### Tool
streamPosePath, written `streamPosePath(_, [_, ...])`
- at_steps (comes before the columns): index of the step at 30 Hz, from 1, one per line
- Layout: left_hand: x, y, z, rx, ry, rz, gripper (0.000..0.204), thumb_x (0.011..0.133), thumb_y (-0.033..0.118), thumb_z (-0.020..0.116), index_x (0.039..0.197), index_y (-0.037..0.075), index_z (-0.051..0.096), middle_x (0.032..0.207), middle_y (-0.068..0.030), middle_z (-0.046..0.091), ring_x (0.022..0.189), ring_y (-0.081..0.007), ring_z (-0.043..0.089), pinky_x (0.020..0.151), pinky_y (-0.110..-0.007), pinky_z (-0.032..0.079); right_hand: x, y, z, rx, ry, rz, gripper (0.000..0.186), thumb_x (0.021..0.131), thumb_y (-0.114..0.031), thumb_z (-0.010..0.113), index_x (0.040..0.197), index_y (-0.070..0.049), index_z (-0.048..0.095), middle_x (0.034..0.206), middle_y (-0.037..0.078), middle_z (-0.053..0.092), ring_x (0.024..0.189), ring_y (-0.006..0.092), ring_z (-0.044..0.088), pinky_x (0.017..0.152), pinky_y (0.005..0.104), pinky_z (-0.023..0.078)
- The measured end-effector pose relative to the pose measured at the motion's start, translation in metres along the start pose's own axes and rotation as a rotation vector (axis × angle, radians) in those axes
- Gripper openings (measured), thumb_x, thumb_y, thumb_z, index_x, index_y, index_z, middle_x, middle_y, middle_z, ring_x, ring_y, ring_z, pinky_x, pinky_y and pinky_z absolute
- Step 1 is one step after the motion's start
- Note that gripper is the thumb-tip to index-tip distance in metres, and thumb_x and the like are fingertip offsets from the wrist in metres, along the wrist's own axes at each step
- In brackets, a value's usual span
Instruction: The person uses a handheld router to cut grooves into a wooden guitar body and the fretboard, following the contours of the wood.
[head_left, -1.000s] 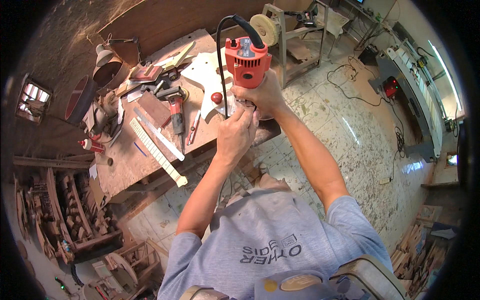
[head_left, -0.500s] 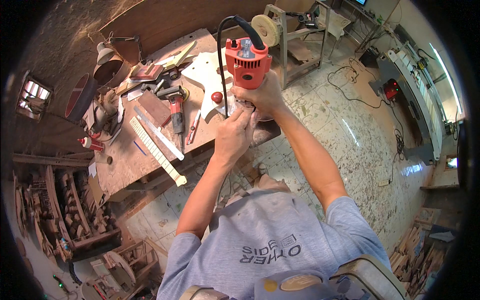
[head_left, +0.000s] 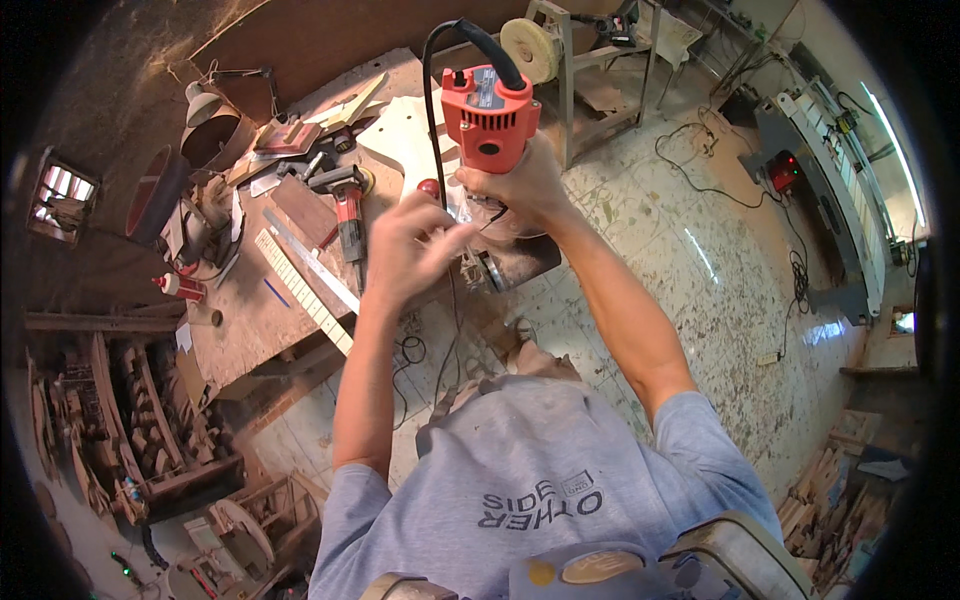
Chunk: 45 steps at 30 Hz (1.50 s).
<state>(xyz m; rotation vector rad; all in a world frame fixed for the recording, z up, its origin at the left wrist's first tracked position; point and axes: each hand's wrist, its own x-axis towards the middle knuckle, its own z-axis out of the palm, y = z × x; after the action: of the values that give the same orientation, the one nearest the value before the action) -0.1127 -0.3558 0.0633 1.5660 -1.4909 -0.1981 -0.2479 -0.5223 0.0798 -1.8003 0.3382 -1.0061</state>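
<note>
My right hand [head_left: 520, 190] grips a red router [head_left: 490, 125] with a black cord, held upright above the bench's right edge. My left hand [head_left: 405, 245] is slightly blurred beside the router's lower part, with its fingers loosely apart and nothing seen in them. A round red knob [head_left: 429, 187] shows just past its fingertips. Under and behind the router lies a pale wooden guitar body [head_left: 395, 135], partly hidden. To the left, a pale guitar neck [head_left: 300, 290] rests beside a metal ruler [head_left: 315, 262] and a red-and-black angle grinder [head_left: 349, 215].
The wooden workbench [head_left: 235, 345] also bears wood scraps, a lamp [head_left: 203, 103] and a red-and-white bottle [head_left: 180, 288]. A buffing wheel [head_left: 530, 52] stands behind the router. Cables [head_left: 690, 170] cross the floor to the right. A rack of wood offcuts [head_left: 150, 420] is at lower left.
My left hand has come away from the router's lower part and moved left, now covering part of the bench tools. The router in my right hand has shifted slightly up and left.
</note>
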Motion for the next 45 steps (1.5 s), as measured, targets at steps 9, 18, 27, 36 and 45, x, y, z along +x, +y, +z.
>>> streamPosePath(9, [0.001, -0.076, 0.017, 0.049, -0.047, -0.126, 0.058, 0.092, 0.035, 0.077, 0.141, 0.010, 0.062, 0.145, -0.0249, 0.060, 0.147, -0.0351, 0.047, 0.114, -0.046, 0.045, -0.007, -0.001, -0.004, -0.027, -0.004, -0.024, 0.030, 0.076, -0.016, 0.087, 0.098, -0.001, 0.072, 0.088, 0.002, 0.075, 0.079, 0.0099, 0.068, 0.071, 0.0298, 0.056])
streamPosePath(18, [0.008, -0.085, 0.020, 0.049, 0.034, -0.183, 0.046, 0.088, 0.014, 0.072, 0.134, 0.013, 0.068, 0.142, -0.0236, 0.062, 0.107, -0.0390, 0.074, 0.093, -0.040, 0.059, -0.004, -0.005, -0.002, -0.096, -0.030, -0.018, 0.028, 0.078, -0.018, 0.085, 0.096, 0.000, 0.073, 0.088, 0.003, 0.075, 0.079, 0.0101, 0.068, 0.071, 0.0300, 0.055])
streamPosePath(27, [0.016, -0.070, 0.017, 0.068, 0.003, -0.407, 0.052, 0.091, 0.015, 0.071, 0.142, 0.012, 0.063, 0.127, -0.0266, 0.069, 0.107, -0.0396, 0.072, 0.093, -0.040, 0.058, 0.005, -0.006, 0.003, -0.073, -0.033, -0.009, 0.025, 0.080, -0.018, 0.084, 0.094, -0.001, 0.072, 0.086, 0.003, 0.074, 0.078, 0.0081, 0.066, 0.068, 0.0290, 0.053])
streamPosePath(36, [0.005, 0.007, 0.028, 0.180, 0.303, 0.164, 0.077, 0.084, 0.034, 0.081, 0.150, 0.003, 0.054, 0.155, -0.0232, 0.053, 0.143, -0.0387, 0.051, 0.122, -0.059, 0.030, 0.004, 0.004, 0.002, -0.009, 0.004, -0.064, 0.030, 0.078, -0.017, 0.086, 0.100, -0.001, 0.073, 0.091, 0.002, 0.075, 0.082, 0.0095, 0.069, 0.074, 0.0293, 0.057])
streamPosePath(45, [0.015, -0.022, 0.029, 0.214, 0.054, 0.205, 0.077, 0.081, 0.033, 0.090, 0.143, -0.001, 0.059, 0.128, -0.0191, 0.073, 0.119, -0.0344, 0.071, 0.120, -0.052, 0.040, 0.002, 0.001, -0.001, 0.025, -0.029, -0.023, 0.030, 0.078, -0.017, 0.085, 0.099, -0.001, 0.072, 0.093, 0.002, 0.076, 0.084, 0.0105, 0.070, 0.075, 0.0297, 0.057])
